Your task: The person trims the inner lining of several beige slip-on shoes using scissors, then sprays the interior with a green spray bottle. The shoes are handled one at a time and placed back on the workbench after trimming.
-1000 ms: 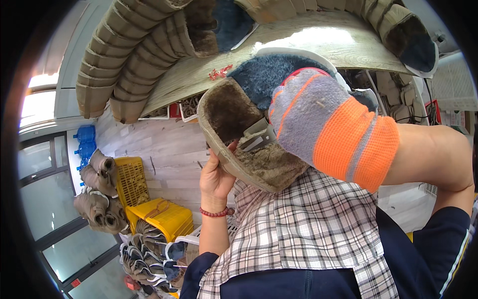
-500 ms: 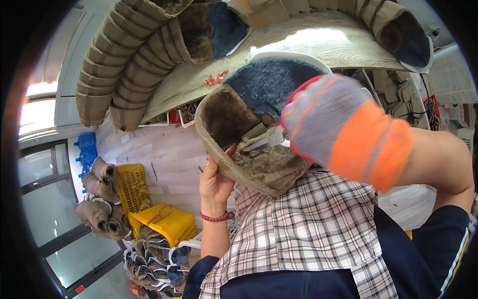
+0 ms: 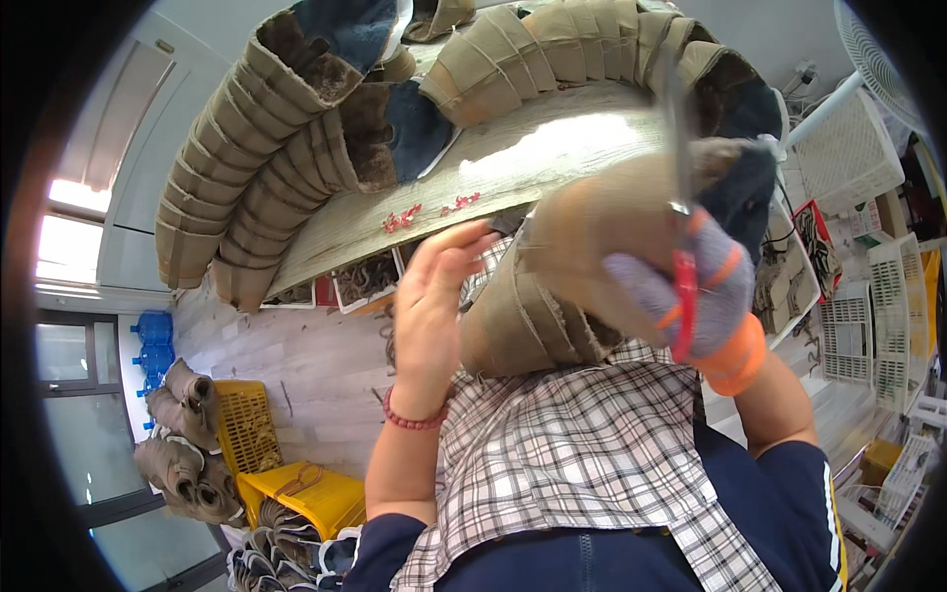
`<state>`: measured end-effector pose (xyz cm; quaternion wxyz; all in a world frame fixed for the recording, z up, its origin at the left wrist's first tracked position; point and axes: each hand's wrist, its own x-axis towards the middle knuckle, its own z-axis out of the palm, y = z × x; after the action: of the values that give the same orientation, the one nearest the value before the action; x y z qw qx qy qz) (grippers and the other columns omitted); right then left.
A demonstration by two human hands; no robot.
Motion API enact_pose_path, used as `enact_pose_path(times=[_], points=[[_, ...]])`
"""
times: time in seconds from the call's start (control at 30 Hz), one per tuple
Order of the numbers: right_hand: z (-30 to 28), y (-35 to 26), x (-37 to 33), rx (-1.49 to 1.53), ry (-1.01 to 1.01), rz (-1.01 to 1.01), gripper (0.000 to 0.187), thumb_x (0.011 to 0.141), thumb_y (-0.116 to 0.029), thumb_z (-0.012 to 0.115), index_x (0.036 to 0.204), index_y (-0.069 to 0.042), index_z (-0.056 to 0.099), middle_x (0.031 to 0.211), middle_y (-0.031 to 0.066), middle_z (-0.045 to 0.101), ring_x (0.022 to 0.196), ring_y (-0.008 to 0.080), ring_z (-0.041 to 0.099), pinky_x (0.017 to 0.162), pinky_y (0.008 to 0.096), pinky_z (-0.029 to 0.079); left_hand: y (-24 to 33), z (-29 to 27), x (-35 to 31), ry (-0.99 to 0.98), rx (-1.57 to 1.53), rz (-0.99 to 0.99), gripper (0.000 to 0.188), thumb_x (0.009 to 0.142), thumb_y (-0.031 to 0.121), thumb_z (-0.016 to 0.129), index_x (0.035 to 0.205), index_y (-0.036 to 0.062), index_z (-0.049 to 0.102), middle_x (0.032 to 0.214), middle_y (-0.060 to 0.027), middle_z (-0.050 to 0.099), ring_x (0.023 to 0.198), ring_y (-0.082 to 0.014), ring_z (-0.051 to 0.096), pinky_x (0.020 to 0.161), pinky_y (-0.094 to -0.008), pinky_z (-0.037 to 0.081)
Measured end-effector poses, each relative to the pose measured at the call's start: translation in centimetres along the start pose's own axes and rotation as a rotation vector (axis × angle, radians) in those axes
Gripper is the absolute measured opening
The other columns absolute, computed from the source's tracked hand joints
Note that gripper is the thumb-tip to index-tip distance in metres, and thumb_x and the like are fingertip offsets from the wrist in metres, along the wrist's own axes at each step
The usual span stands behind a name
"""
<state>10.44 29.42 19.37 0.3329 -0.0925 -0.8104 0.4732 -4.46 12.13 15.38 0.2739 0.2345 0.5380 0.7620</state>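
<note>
My right hand (image 3: 681, 286), in a grey and orange knit glove, is closed round red-handled scissors (image 3: 684, 306); their blades point up and are smeared by motion. The same hand also grips a tan, fur-lined shoe upper (image 3: 612, 217) with a dark blue fleece part, blurred as well. My bare left hand (image 3: 434, 296), with a red bead bracelet at the wrist, is raised beside it with fingers stretched out and nothing seen in them. Below the held upper, another tan piece (image 3: 523, 326) rests against my checked apron (image 3: 552, 444).
Long nested rows of tan uppers (image 3: 237, 148) lie along the light wooden table (image 3: 385, 202). Red scraps (image 3: 402, 217) sit near its edge. Yellow crates (image 3: 306, 498) and grey boots (image 3: 182, 464) stand at left, white crates (image 3: 848, 331) and a fan (image 3: 878, 49) at right.
My left hand has let go of the lined upper and come up open. My right hand has moved down, now gripping an upper with the scissors' blades turned upward.
</note>
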Motion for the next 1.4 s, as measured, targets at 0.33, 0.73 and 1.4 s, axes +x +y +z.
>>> enact_pose_path(times=[0.33, 0.73, 1.4], points=[[1.8, 8.9, -5.3, 0.203, -0.199, 0.171, 0.037, 0.076, -0.013, 0.072, 0.105, 0.003, 0.055, 0.077, 0.0072, 0.060, 0.069, 0.0144, 0.054, 0.066, 0.0264, 0.045, -10.1, -7.4, -9.5, 0.181, -0.125, -0.308, 0.043, 0.091, 0.034, 0.055, 0.113, -0.0028, 0.055, 0.110, -0.0090, 0.060, 0.098, -0.0168, 0.056, 0.085, -0.0305, 0.044], [3.2, 6.8, -5.3, 0.946, -0.372, 0.666, 0.042, 0.079, -0.007, 0.065, 0.119, 0.000, 0.052, 0.106, 0.0090, 0.062, 0.100, 0.0155, 0.057, 0.085, 0.0303, 0.048, -9.5, -7.4, -7.4, 0.118, -0.436, -0.512, 0.061, 0.084, 0.044, 0.060, 0.124, -0.0002, 0.048, 0.119, -0.0099, 0.057, 0.108, -0.0224, 0.055, 0.092, -0.0366, 0.045], [4.7, 18.5, -7.3, 0.841, -0.116, 0.876, 0.052, 0.087, -0.051, 0.053, 0.104, -0.001, 0.054, 0.075, -0.0002, 0.052, 0.067, 0.0071, 0.048, 0.058, 0.0199, 0.039, -1.1, 0.4, 45.9, 0.374, 0.468, 0.143, 0.048, 0.086, 0.009, 0.045, 0.131, -0.0021, 0.037, 0.118, -0.0161, 0.052, 0.070, -0.0228, 0.063, 0.063, -0.0298, 0.049]])
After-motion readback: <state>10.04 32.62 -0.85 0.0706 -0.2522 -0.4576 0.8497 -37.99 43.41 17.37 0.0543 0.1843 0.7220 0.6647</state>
